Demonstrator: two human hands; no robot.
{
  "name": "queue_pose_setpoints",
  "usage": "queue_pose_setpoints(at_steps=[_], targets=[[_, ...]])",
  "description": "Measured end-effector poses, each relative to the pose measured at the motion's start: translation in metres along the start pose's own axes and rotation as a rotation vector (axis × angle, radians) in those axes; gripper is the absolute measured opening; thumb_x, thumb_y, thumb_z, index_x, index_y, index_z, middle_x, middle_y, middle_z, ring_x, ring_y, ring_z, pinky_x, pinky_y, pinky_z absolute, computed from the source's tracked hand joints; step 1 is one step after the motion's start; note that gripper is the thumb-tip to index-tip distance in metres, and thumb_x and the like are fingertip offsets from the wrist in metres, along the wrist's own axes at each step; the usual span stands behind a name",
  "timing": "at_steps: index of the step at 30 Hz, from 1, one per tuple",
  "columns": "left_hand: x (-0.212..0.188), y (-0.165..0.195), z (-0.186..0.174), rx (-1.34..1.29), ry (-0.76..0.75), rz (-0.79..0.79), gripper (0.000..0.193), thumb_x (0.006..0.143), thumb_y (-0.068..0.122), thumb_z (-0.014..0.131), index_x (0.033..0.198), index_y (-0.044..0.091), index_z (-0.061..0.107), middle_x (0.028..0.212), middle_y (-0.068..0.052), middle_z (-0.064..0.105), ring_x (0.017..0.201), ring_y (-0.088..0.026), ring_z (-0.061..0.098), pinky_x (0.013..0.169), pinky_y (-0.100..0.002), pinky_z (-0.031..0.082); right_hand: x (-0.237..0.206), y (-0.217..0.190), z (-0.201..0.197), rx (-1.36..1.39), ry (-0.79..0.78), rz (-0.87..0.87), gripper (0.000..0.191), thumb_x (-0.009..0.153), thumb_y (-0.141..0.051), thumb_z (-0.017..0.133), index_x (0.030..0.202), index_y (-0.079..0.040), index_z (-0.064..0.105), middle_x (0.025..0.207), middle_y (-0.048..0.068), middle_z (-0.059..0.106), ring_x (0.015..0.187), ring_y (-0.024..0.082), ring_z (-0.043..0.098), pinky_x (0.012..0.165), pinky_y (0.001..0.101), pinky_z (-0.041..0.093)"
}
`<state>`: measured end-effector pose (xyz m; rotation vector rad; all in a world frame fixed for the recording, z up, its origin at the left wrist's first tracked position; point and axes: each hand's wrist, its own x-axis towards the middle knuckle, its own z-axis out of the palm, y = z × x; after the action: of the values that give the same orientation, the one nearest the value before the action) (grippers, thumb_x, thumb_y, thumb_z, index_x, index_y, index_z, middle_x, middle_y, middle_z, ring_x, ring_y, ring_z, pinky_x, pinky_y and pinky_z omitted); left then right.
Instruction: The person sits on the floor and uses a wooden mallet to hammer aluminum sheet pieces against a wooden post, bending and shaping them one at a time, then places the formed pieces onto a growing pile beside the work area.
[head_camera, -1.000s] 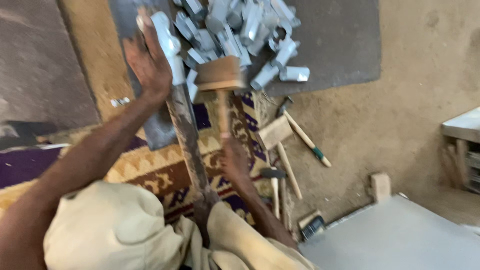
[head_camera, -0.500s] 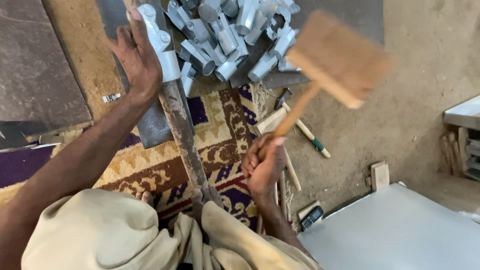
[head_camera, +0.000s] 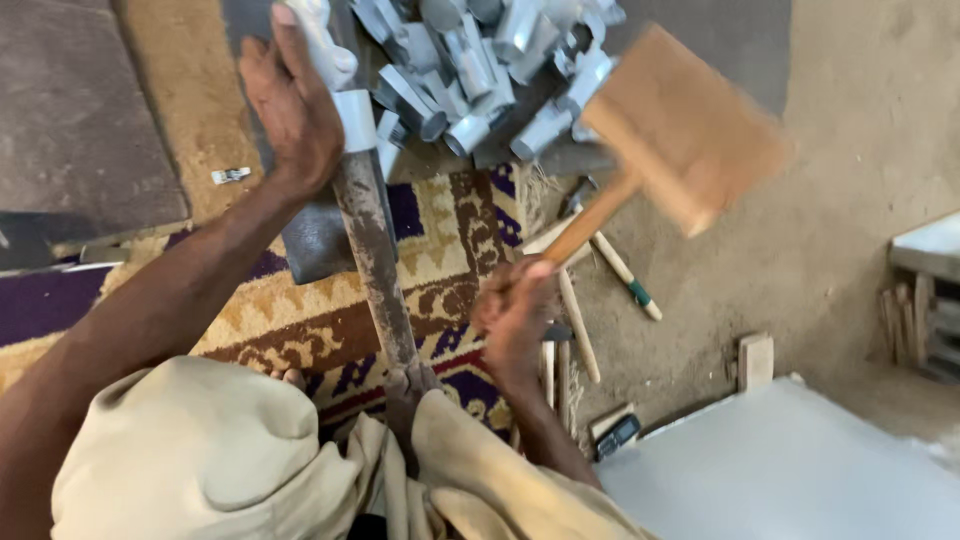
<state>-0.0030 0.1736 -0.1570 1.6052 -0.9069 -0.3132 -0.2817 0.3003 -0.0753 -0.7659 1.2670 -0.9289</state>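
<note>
A small sheet-metal sleeve (head_camera: 352, 118), pale grey and tube-shaped, sits on the far end of a long rusty iron bar (head_camera: 372, 250). The bar runs from between the person's knees out over the patterned rug (head_camera: 440, 240). The left hand (head_camera: 295, 105) lies against the left side of the bar's far end, its palm flat to the sleeve and its fingers stretched close together along a second pale metal piece (head_camera: 315, 40) just beyond the sleeve; the fingers are not curled round either one.

To the right of the bar, the right hand (head_camera: 515, 310) is clamped in a fist on the lower end of a wooden mallet (head_camera: 670, 135) handle. The mallet's blocky head is raised, blurred, and hangs well right of the bar's far end, apart from the sleeve.

Beyond the bar's far end, a heap of similar bent sheet-metal pieces (head_camera: 480, 70) lies on a dark grey sheet (head_camera: 730, 40). Right of the bar, under and past the right hand, several wooden-handled tools (head_camera: 625, 275) lie on the sandy floor. Farther right of them stands a small wooden block (head_camera: 756, 360), and near it a flat pale metal sheet (head_camera: 800, 470). Left of the bar, on the tan mat, lies a tiny metal scrap (head_camera: 230, 175). At the bar's near end are the person's knees in beige cloth (head_camera: 200, 450).
</note>
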Motion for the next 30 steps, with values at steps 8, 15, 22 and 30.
queue_pose_setpoints(at_steps=[8,15,22,30], targets=[[0.007,-0.033,0.000,0.001,-0.073,0.180,0.046,0.123,0.031,0.037,0.099,-0.004,0.055,0.089,-0.015,0.049,0.082,-0.029,0.043,0.078,-0.046,0.035,0.014,0.036,0.009,-0.401,0.078,0.175,0.058,0.112,-0.055,0.035,0.086,-0.008,0.055,0.059,-0.003,0.046,0.044,0.009,0.040,0.031,0.0247,0.031],[0.014,-0.028,-0.007,0.073,-0.091,0.429,0.046,0.125,0.028,0.029,0.113,-0.005,0.058,0.090,-0.017,0.056,0.080,-0.034,0.041,0.083,-0.049,0.037,0.013,0.056,0.005,-0.556,-0.187,0.066,0.027,0.106,-0.053,0.040,0.102,-0.029,0.052,0.061,-0.007,0.045,0.048,0.004,0.041,0.036,0.0247,0.035],[0.010,-0.033,-0.011,0.005,-0.194,0.078,0.045,0.122,0.030,0.033,0.097,0.001,0.057,0.085,-0.016,0.057,0.081,-0.033,0.047,0.082,-0.048,0.038,0.018,0.034,0.015,-0.659,-0.184,-0.060,0.045,0.108,-0.053,0.032,0.104,-0.014,0.054,0.060,-0.007,0.040,0.042,0.005,0.035,0.032,0.0275,0.031],[0.020,-0.016,-0.016,-0.437,-0.235,-0.112,0.041,0.114,0.039,0.044,0.116,0.002,0.059,0.098,-0.008,0.061,0.091,-0.017,0.055,0.081,-0.040,0.045,0.004,0.005,0.037,-0.372,-0.041,0.266,0.036,0.105,-0.051,0.046,0.110,-0.019,0.060,0.057,-0.005,0.036,0.040,0.007,0.029,0.032,0.0268,0.027]])
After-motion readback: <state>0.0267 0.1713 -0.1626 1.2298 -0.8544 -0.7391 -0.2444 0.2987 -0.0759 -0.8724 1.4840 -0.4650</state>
